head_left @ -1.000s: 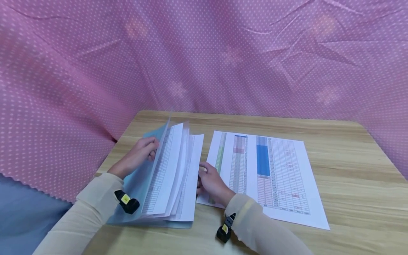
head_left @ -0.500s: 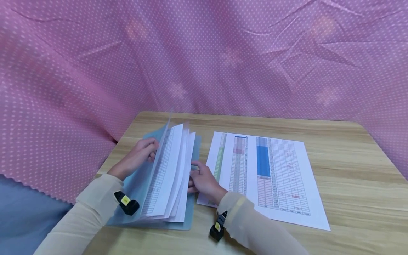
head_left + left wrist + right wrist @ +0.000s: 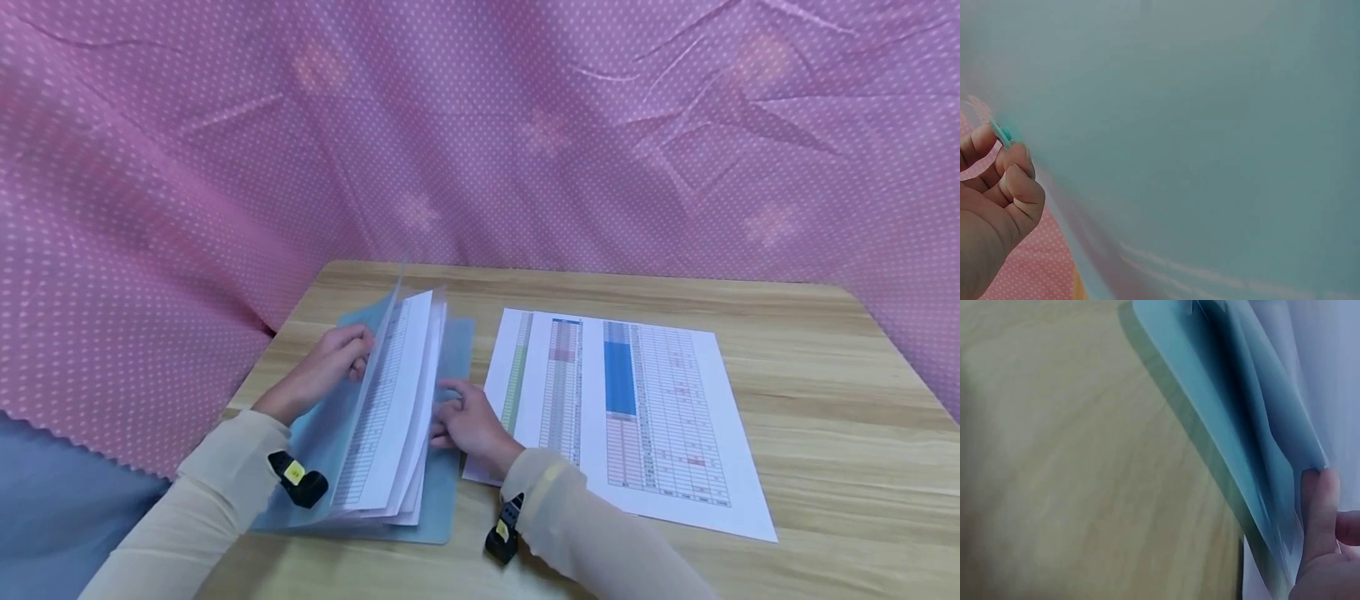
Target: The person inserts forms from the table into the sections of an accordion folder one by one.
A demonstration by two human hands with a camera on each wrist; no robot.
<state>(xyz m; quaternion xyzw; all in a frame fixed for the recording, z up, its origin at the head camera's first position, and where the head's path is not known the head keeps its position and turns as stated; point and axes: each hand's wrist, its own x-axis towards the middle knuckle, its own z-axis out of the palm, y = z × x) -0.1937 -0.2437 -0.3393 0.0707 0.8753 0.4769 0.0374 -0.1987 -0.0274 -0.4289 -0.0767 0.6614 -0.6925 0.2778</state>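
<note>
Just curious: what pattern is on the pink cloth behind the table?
Small white polka dots on the pink cloth, clearest in the head view.

Centre left of the frame: my left hand (image 3: 330,367) holds the raised front leaves of a blue folder (image 3: 442,492) filled with printed sheets (image 3: 390,417). My right hand (image 3: 461,421) lies just right of them, fingers reaching under the lifted pages. Right of centre, a coloured spreadsheet printout (image 3: 637,408) lies flat on the wooden table (image 3: 825,400). Pink dotted cloth (image 3: 480,125) fills the upper frame.
</note>
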